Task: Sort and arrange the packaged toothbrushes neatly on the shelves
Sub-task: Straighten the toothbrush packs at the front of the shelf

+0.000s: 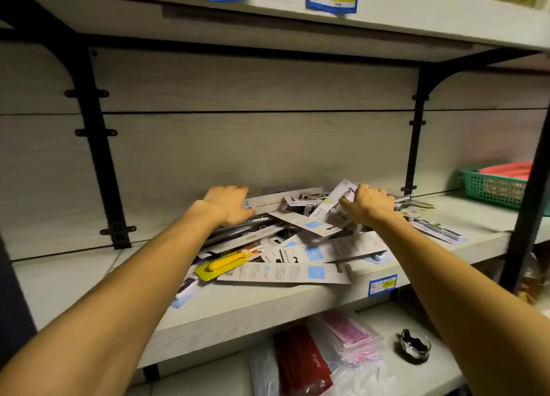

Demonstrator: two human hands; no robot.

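1. The toothbrush packs lie in a loose heap on the middle shelf.
2. The left hand rests on the heap's back left; its grip is hidden, so I cannot tell.
3. The right hand sits at the heap's back right, fingers seemingly curled round a tilted pack.
4. A green basket stands far right of the heap.

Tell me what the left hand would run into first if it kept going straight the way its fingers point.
The left hand points toward the back of the shelf, over the rear edge of the toothbrush pile. Going straight on, it would probably meet the pale back panel first, though depth is hard to judge here.
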